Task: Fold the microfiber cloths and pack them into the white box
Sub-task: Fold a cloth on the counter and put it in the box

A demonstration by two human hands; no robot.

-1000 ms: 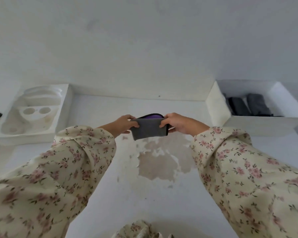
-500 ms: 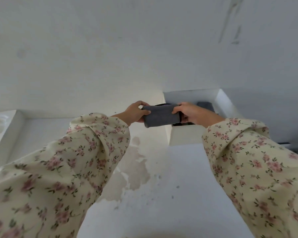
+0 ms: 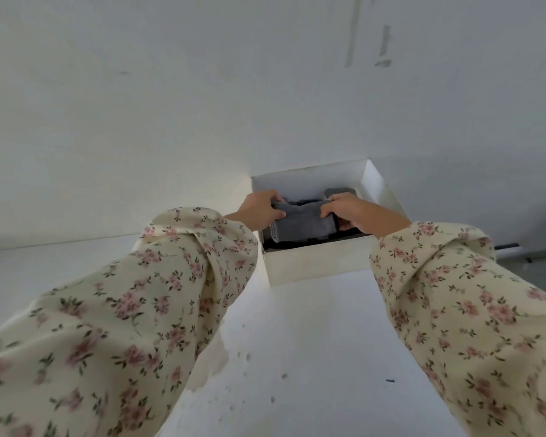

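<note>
Gripping folded cloth point(image 3: 300, 227) edges inside white box point(image 3: 312, 263).

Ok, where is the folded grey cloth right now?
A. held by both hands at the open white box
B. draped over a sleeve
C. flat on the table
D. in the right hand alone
A: the left hand and right hand each grip an end of the grey cloth at the opening of the white box.
</note>
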